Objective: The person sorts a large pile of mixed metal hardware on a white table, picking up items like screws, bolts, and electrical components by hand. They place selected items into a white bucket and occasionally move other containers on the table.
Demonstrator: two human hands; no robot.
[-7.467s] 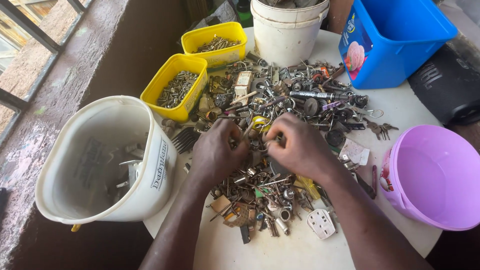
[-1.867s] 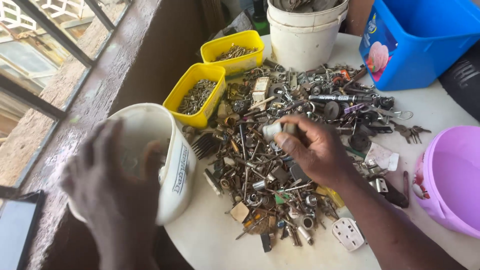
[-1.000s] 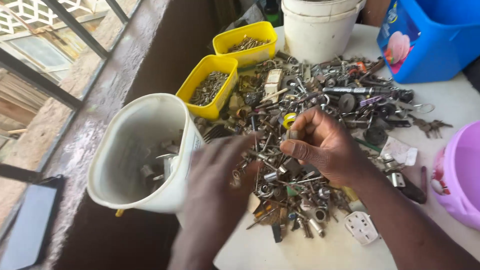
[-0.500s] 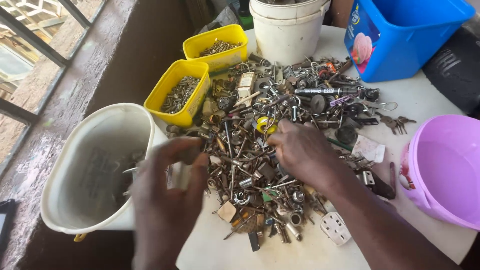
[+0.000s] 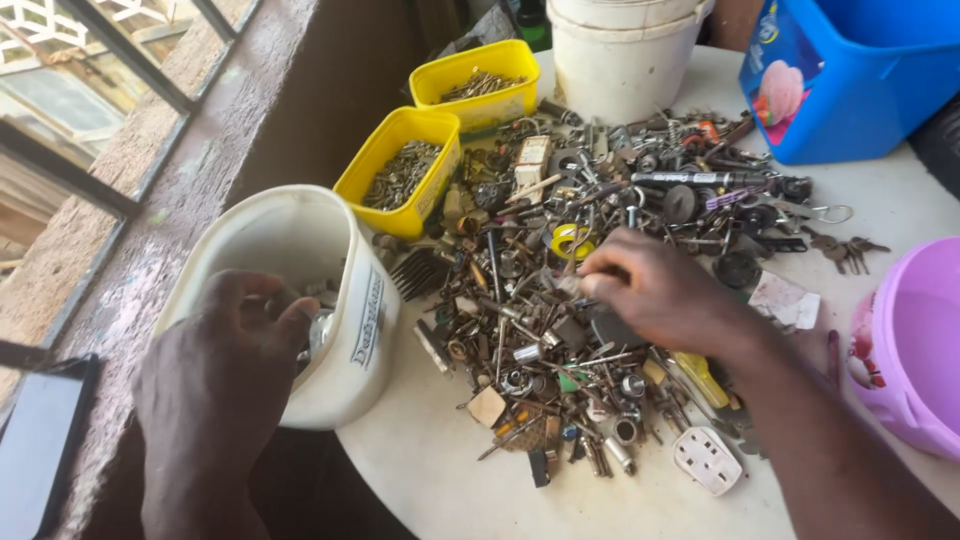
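The heap of small metal screws, bolts and scrap parts (image 5: 590, 300) covered the round white table (image 5: 430, 470). The right hand (image 5: 655, 295) pinched one piece; pulling it free cleanly mattered. The left hand (image 5: 225, 370), fingers loosely curled, hovered over the white plastic tub (image 5: 350, 340)

Daylit barred window (image 5: 70, 110) above a worn sill (image 5: 190, 210), left.

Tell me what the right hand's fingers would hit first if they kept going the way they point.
Probably the yellow tape roll, just beyond the right hand fingertips in the metal pile; depth is hard to judge.
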